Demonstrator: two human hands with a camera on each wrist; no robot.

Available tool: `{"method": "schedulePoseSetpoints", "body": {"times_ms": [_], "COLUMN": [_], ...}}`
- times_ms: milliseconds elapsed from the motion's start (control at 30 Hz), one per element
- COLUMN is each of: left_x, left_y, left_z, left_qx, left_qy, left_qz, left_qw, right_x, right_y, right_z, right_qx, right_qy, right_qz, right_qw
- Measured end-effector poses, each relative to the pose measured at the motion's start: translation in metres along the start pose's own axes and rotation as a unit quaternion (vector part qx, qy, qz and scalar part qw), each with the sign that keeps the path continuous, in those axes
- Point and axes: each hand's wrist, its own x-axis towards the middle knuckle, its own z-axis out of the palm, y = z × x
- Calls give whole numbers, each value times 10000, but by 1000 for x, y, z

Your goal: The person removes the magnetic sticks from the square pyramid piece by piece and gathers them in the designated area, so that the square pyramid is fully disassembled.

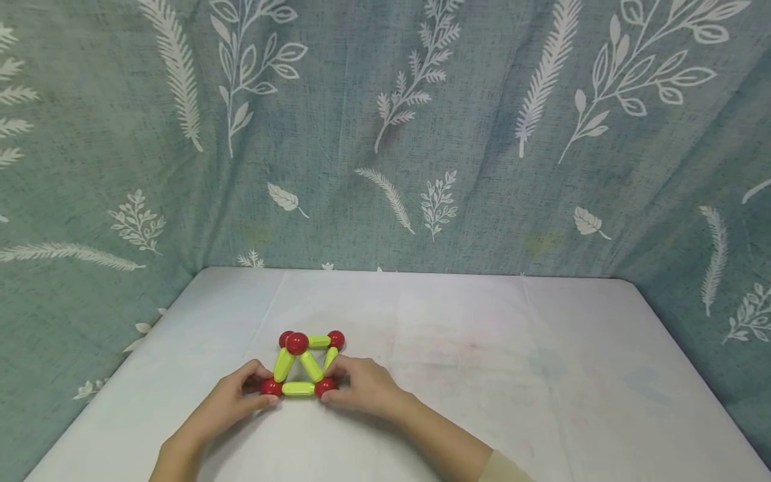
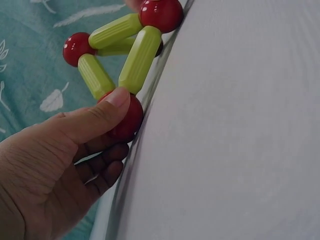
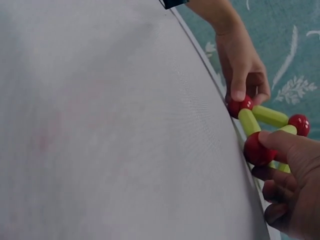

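On the table stands a frame of yellow-green rods joined by red balls. Its front rod (image 1: 298, 389) runs between two red balls at the near side, and two more rods slope up from them to a raised red ball (image 1: 297, 343). My left hand (image 1: 231, 402) pinches the near left ball (image 2: 131, 120) between thumb and fingers. The near right ball (image 3: 256, 150) is pinched by my right hand (image 1: 367, 387), whose fingers partly cover it. Behind, a back rod (image 1: 319, 341) reaches a far right ball (image 1: 336, 339). Another ball behind the raised one is partly hidden.
A white cloth covers the table (image 1: 482, 375) beneath the frame. Green-blue fabric (image 1: 337, 120) with white leaf prints hangs behind the table and along both sides.
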Motion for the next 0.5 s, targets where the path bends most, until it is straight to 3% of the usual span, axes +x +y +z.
{"method": "schedulePoseSetpoints", "body": {"times_ms": [167, 500], "left_x": [3, 8], "left_y": [3, 12], "left_z": [4, 15], "left_qx": [-109, -58], "left_qy": [-12, -209], "left_qz": [218, 327], "left_qw": [9997, 9992], "right_x": [-3, -14], "right_y": [3, 13], "right_z": [-5, -19], "right_qx": [-293, 29], "right_qy": [16, -129], "right_qz": [22, 206], "right_qw": [9996, 9997]}}
